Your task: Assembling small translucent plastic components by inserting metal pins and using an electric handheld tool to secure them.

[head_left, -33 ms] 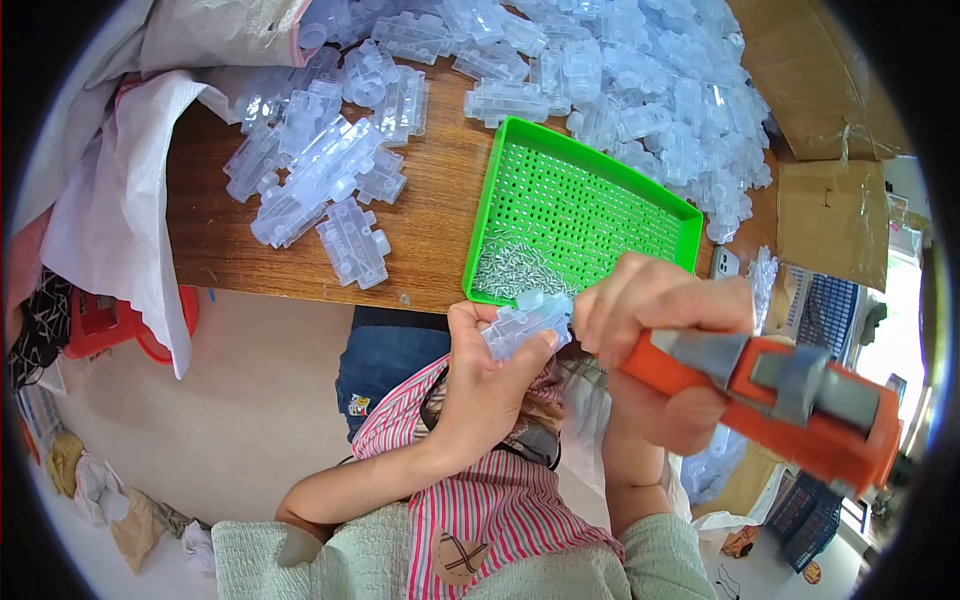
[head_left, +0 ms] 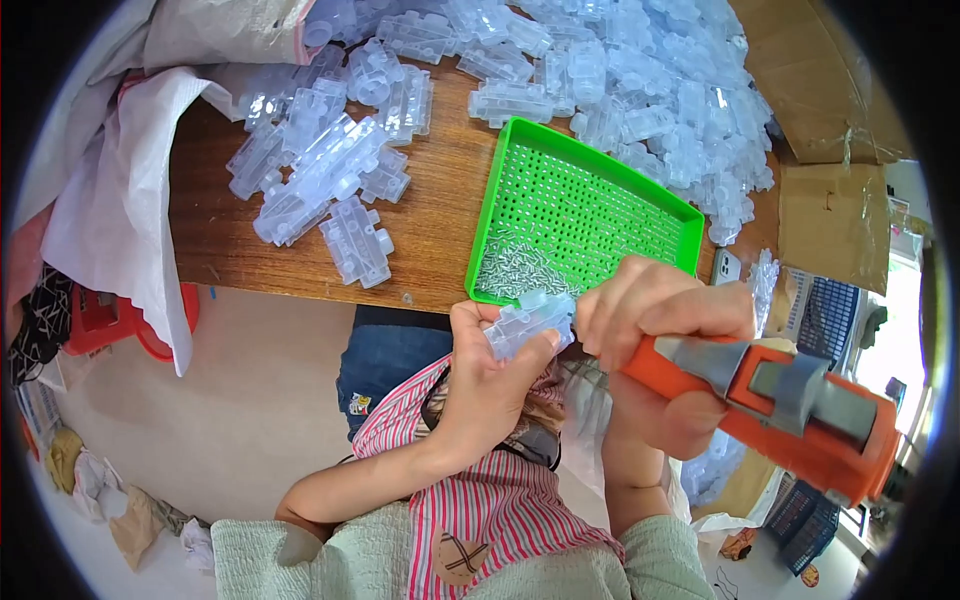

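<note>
My left hand [head_left: 488, 385] pinches a clear plastic housing [head_left: 525, 322] between thumb and fingers, just off the table's front edge. Wrapped round an orange power screwdriver [head_left: 765, 415] with grey metal parts, my right hand [head_left: 665, 315] has its fingers close to the housing's right side. Those fingers hide the tool's tip, so I cannot tell whether it touches the housing. Directly beyond the housing is a green perforated tray [head_left: 487, 205], with many small silver screws [head_left: 518, 268] heaped in its near left corner.
More clear housings [head_left: 330, 165] lie on the wooden table [head_left: 430, 225] at the left. A large pile of them [head_left: 640, 80] covers the far right. White sacks [head_left: 130, 190] hang over the left edge; cardboard [head_left: 830, 220] and a phone [head_left: 726, 266] are at the right.
</note>
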A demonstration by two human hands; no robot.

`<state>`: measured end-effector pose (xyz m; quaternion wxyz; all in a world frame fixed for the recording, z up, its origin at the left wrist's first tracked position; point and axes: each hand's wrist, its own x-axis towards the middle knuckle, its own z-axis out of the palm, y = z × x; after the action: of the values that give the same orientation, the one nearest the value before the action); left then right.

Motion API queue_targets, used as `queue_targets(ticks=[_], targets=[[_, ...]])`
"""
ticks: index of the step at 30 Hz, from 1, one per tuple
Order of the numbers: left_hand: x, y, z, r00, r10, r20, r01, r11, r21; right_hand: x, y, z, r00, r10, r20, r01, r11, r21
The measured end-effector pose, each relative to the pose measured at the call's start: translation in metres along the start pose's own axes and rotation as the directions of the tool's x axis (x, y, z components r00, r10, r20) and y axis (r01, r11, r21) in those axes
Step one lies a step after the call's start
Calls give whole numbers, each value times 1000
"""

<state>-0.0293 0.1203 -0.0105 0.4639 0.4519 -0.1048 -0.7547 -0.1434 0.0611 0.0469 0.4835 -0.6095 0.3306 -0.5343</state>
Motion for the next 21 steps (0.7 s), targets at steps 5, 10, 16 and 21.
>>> queue_targets(ticks=[5, 10, 16, 21], targets=[[1, -4, -3, 996, 81, 25, -82, 995, 55, 2, 7, -5, 987, -104, 125, 108, 994, -24], [-1, 0, -8, 996, 77, 54, -82, 994, 79, 7, 3, -12, 985, -35, 169, 27, 998, 48], [-9, 48, -24, 863, 495, 103, -457, 676, 577, 24, -17, -24, 980, -197, -12, 185, 897, 401], [43, 83, -29, 514, 801, 308, -354, -129, 926, 25, -5, -28, 977, -156, -145, 190, 947, 259]])
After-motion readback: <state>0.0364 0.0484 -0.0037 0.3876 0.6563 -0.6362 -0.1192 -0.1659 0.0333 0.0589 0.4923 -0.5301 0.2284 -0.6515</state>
